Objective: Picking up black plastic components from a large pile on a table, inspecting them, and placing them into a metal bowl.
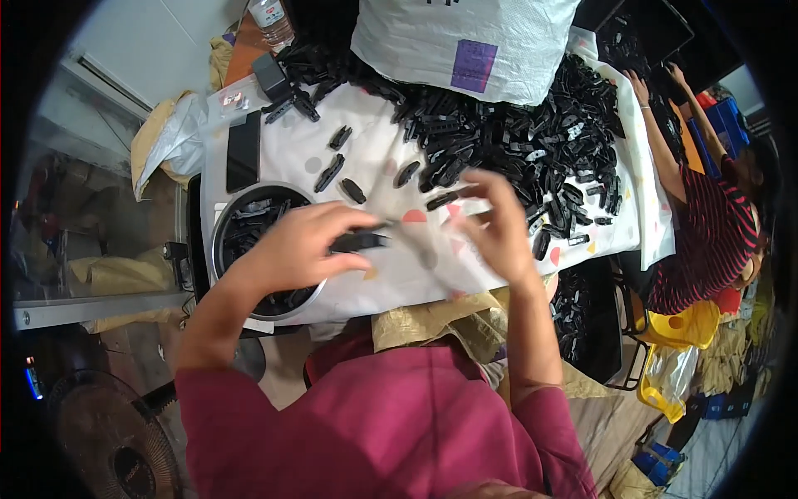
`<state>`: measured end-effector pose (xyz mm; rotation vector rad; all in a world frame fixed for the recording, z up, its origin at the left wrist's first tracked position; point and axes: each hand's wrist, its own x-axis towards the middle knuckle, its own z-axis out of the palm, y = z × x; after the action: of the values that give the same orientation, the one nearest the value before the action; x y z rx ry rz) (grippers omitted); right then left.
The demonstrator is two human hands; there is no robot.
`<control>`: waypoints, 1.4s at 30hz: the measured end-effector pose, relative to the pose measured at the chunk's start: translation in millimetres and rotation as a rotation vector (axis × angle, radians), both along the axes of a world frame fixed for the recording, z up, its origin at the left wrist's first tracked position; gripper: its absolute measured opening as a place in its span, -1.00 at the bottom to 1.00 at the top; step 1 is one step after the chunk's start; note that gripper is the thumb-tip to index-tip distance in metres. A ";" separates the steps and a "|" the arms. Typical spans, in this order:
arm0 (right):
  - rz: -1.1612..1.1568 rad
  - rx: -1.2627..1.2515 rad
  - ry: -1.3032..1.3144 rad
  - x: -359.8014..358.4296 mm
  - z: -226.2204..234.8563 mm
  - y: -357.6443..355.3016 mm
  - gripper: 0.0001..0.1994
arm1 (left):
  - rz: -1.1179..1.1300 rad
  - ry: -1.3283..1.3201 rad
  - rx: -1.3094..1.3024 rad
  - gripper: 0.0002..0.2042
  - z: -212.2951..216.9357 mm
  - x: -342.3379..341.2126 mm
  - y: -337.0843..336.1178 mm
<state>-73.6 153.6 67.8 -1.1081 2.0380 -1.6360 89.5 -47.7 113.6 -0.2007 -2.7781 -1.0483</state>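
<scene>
My left hand (309, 243) is curled, with a small black plastic part (361, 242) between its thumb and fingers. To its right, my right hand (497, 229) hovers over the table, blurred, its thumb and fingers apart. Close to those fingertips is another elongated black part (442, 200); whether they touch it is hard to tell. Several similar loose parts lie farther off, one of them a dark oval piece (353, 190). Partly behind my left forearm stands a round metal bowl (218, 241) with more black parts inside.
A large heap of black parts (490, 141) covers the table's right side, below a white woven sack (416, 41). A dark phone-like slab (243, 152) and a plastic bottle (272, 23) are at left. Another person (706, 224) works at right. A fan (116, 441) stands lower left.
</scene>
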 end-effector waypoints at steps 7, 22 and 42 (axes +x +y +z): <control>0.071 0.408 0.633 -26.2 -44.0 -9.4 -0.76 | 0.438 0.005 -0.387 -0.57 -35.3 95.1 -47.1; -0.099 0.049 -0.338 15.2 -44.0 14.3 -0.80 | 0.389 -0.096 -0.813 -0.79 -99.8 -101.8 -178.5; -0.179 -0.650 -0.087 58.2 10.8 -35.5 -0.84 | -0.015 0.264 0.961 -0.65 -3.5 -47.9 35.2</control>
<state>-15.4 118.1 78.5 -1.0221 1.6183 -2.4919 41.7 -12.6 110.1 -0.1994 -1.7837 -2.0181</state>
